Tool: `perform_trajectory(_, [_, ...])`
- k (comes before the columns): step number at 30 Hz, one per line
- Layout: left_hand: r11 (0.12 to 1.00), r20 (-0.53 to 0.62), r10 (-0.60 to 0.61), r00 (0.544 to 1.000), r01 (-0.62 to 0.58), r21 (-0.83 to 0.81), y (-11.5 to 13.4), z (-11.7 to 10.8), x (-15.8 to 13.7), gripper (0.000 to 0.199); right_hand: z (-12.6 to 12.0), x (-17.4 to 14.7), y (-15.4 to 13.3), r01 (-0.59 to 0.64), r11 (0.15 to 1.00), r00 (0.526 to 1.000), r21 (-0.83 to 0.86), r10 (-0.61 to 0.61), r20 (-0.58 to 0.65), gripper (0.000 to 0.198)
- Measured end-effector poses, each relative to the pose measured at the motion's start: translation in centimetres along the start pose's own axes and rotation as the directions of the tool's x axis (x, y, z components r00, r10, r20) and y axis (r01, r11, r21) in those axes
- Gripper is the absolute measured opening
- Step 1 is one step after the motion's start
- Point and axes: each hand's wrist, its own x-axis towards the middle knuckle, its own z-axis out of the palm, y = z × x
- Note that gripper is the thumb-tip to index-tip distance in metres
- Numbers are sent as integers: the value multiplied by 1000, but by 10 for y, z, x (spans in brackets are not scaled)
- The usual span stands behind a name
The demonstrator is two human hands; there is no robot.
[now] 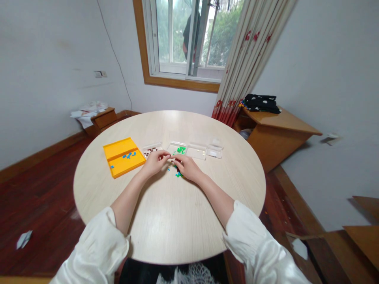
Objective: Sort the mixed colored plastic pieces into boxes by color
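The left hand (156, 162) and right hand (187, 167) had fingertips drawn close together; any pinched piece was indiscernible; small blue-and-green plastic-looking pieces (178, 174) lay beside the right hand's near side; they seemed light, stiff, easily scattered; opposite edges suited gripping.

The scene is viewed from a single head-worn camera, placed above and behind the hands (188, 167) and faced forward and down. The round surface (171, 221) beneath them is framed edge to edge; the sleeves (97, 240) are caught closest, the window (173, 35) well beyond the hands.
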Motion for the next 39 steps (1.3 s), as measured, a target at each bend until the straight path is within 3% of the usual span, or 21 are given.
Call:
perform_trajectory(15, [1000,10,-12,1000,12,-20,6,-2,-1,18,-2,-2,-2,-12,1000,1000,7,12,17,27])
perform_trajectory(25, [1000,-9,-7,1000,7,28,2,0,-1,20,-3,1,-1,-53,998,996,-18,52,-74,26])
perform_trajectory(39, [1000,-3,5,1000,-5,14,-1,1,-1,23,-1,0,2,-74,997,993,4,74,-89,26])
